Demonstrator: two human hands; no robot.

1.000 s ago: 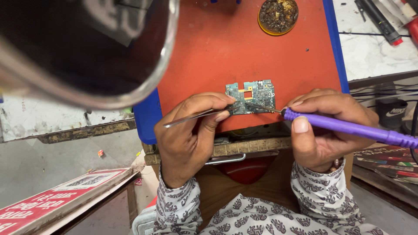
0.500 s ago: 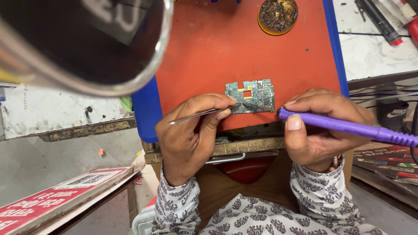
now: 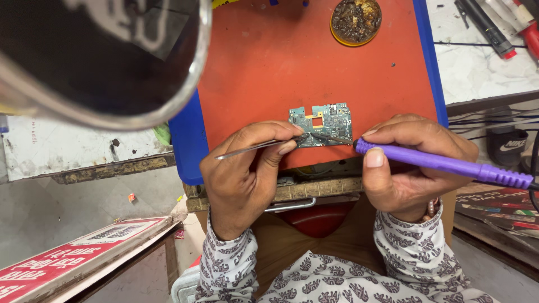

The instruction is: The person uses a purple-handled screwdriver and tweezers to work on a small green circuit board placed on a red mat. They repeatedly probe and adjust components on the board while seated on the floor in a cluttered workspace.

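Your left hand pinches metal tweezers between thumb and fingers, closed narrow around them. The tweezers run nearly level, their tips touching the lower left edge of the board. Your right hand is wrapped around a purple iron, thumb pressed along the handle's underside. The iron's dark tip lies across the board's lower middle, pointing left, and meets the tweezer tips there.

The board is a small green circuit board with a square orange cut-out near its centre. It lies flat on the orange mat, near the mat's front edge, between your two hands. The mat has a blue border showing at left and right.

At the mat's far edge sits a round tin full of dark, crusted material, well apart from the board. A large dark lens with a metal rim fills the upper left, blurred. Pens and tools lie on the pale surface at upper right. A red sign leans low at left. Your sleeves are patterned white and dark.
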